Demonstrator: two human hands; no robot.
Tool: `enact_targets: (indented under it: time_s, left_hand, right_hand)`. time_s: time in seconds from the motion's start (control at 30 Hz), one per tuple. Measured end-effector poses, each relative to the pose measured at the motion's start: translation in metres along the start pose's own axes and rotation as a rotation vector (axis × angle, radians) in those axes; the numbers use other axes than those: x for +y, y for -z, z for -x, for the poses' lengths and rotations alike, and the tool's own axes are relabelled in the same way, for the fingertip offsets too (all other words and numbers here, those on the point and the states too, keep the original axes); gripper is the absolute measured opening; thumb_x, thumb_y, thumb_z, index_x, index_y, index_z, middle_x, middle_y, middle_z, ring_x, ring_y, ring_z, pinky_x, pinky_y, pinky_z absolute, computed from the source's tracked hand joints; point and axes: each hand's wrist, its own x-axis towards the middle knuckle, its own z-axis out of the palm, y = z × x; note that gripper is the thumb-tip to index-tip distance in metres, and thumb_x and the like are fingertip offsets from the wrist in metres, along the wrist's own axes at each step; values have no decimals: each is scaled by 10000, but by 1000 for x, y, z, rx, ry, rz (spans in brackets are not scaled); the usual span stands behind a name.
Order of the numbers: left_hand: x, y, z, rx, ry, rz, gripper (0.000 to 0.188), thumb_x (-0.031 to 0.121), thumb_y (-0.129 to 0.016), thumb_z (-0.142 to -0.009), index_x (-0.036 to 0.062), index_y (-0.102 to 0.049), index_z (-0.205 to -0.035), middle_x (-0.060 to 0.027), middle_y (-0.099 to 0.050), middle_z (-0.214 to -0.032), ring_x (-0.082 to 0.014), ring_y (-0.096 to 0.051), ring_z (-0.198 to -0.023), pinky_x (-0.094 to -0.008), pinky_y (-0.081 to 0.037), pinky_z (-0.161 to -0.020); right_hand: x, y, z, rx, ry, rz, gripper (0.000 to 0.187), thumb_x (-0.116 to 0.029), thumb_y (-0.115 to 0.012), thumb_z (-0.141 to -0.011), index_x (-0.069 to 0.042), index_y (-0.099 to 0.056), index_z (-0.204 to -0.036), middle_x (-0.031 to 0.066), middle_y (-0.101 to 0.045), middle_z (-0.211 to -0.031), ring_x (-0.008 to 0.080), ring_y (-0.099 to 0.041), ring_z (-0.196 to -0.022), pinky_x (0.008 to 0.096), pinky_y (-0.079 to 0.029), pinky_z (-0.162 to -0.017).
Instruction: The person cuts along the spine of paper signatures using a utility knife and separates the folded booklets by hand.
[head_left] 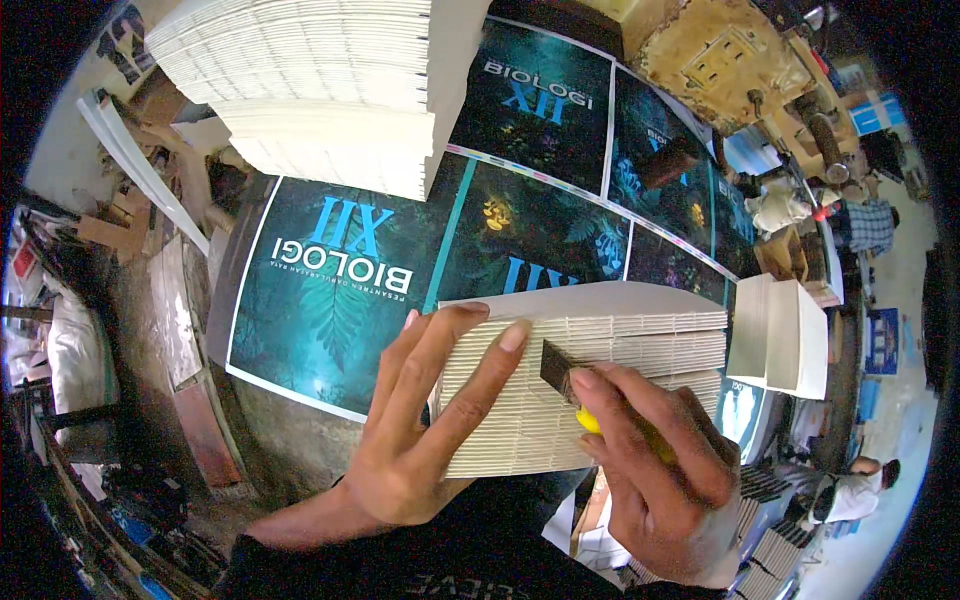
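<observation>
My left hand [420, 410] grips the left end of a stack of unbound book blocks [530, 440], its fingers spread over the edge and onto the ridged spine face. The stack's layered folds face up toward me, with a pale sheet along its far side. In my right hand [660, 460] is a yellow-handled cutter knife [588, 420], mostly wrapped by the fingers. Its broad dark blade [556, 366] lies against the spine face, just right of my left fingertips. Whether the blade's edge has gone between the folds, I cannot tell.
Teal printed cover sheets [330, 290] lie beneath the work. A tall stack of folded paper [330, 90] stands at far left on them, a smaller paper block [780, 335] at right. Two people [865, 225] appear at the far right, beyond stacked materials.
</observation>
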Motion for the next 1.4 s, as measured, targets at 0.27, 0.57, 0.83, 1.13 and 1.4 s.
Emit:
enact_targets:
  time_s: [0.27, 0.57, 0.83, 1.13, 1.4]
  left_hand:
    - [-1, -1, 0, 14, -7, 12, 769, 236, -818, -756, 6, -567, -1445, -279, -500, -1427, -429, -545, -1293, -589, -439, -1070]
    - [-1, 0, 0, -9, -10, 9, 798, 212, -830, -728, 2, -559, -1449, -280, -488, -1437, -426, -530, -1314, -596, -430, -1078]
    - [-1, -1, -1, 1, -4, -8, 850, 210, -860, -690, 10, -556, -1458, -278, -479, -1442, -431, -537, -1295, -610, -425, -1080]
    - [4, 2, -4, -24, 22, 18, 890, 178, -874, -686, 20, -524, -1489, -277, -458, -1448, -442, -515, -1310, -599, -399, -1109]
    - [5, 2, -1, -16, 33, 1, 959, 126, -904, -651, 34, -493, -1512, -264, -419, -1483, -454, -490, -1328, -581, -387, -1124]
  right_hand:
    - [-1, 4, -2, -16, -1, 4, 464, 26, -752, -815, -31, -700, -1273, 148, -690, -1231, 303, -709, -968, 391, -583, -812]
    - [-1, 13, -10, -55, 10, 2, 460, 56, -752, -797, -26, -707, -1248, 152, -691, -1211, 315, -708, -986, 393, -583, -832]
    - [-4, -2, -3, -14, 58, 176, 478, 36, -779, -778, -25, -705, -1246, 129, -671, -1248, 285, -706, -946, 388, -599, -792]
    - [-6, -7, 6, 4, -6, 203, 495, 8, -791, -779, -27, -698, -1264, 113, -680, -1228, 261, -696, -893, 365, -603, -755]
    - [60, 10, 6, 464, -206, 354, 390, -8, -642, -951, -103, -704, -1324, 124, -682, -1217, 264, -686, -1037, 369, -561, -883]
